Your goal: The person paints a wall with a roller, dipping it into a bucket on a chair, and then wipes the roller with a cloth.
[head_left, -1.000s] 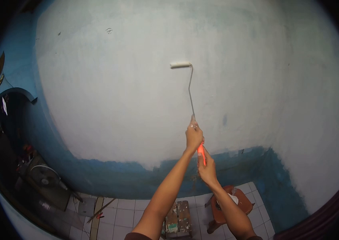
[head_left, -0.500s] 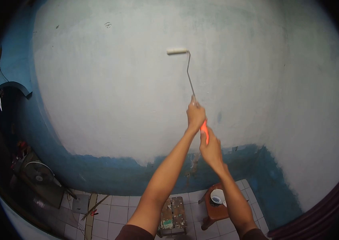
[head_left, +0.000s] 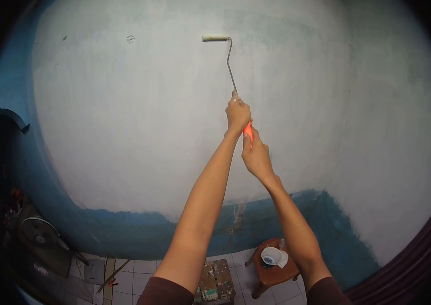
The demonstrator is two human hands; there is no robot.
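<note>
Both my hands grip one paint roller (head_left: 215, 38), its pale sleeve lying against the upper part of the wall (head_left: 139, 117). My left hand (head_left: 238, 114) is closed around the top of the handle, close to the bent metal rod. Lower down, my right hand (head_left: 257, 156) wraps the bottom end of the orange grip, which shows between the two hands. White paint covers most of the wall, with thin greenish patches near the top. Along its lower edge runs a ragged blue band (head_left: 129, 231).
A brown stool (head_left: 271, 274) holding a white paint container (head_left: 271, 256) stands below my right arm. Next to it is a paint-spattered wooden stool (head_left: 223, 277). A fan (head_left: 40, 231) is at lower left, near a dark arched doorway (head_left: 2, 147). A purple curtain (head_left: 414, 254) hangs right.
Both hands have pushed the roller upward along the wall, and it sits slightly further left in view. My arms are more stretched out, and the view has shifted a little.
</note>
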